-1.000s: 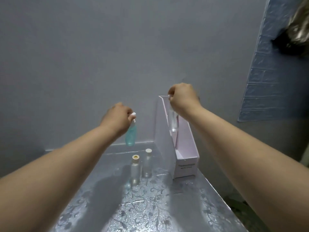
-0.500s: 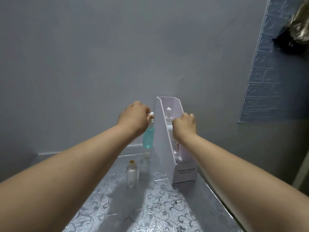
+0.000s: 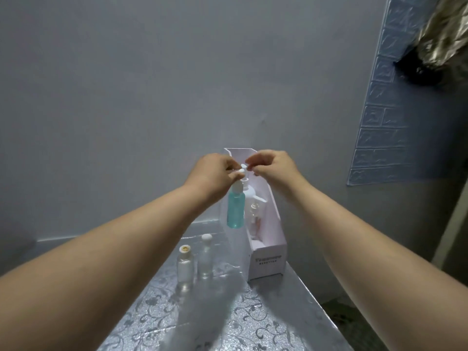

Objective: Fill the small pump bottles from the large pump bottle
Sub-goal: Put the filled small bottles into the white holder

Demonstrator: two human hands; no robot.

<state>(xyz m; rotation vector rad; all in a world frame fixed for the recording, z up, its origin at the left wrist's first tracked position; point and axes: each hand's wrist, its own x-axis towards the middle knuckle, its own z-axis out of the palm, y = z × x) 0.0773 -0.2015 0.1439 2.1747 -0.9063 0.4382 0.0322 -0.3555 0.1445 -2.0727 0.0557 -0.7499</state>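
Note:
My left hand (image 3: pixel 215 173) holds a small bottle of blue-green liquid (image 3: pixel 236 211) by its white pump top, so it hangs in the air in front of the white box (image 3: pixel 268 259). My right hand (image 3: pixel 273 167) pinches the tip of that same pump head. A large white pump bottle (image 3: pixel 250 192) stands inside the box, partly hidden behind the blue-green bottle, with another small clear bottle (image 3: pixel 254 211) in front of it. Two small clear bottles (image 3: pixel 184 264) (image 3: pixel 205 257) stand on the table, left of the box.
The table (image 3: pixel 253 317) has a silver cover with a floral pattern and meets a grey wall at the back. Its right edge drops off just beyond the box. A blue brick-pattern panel (image 3: pixel 379 122) covers the wall at the right.
My right hand lowered a clear bottle into the box, let it go and came over to the blue-green bottle's pump. My left hand carried that bottle rightward, in front of the box.

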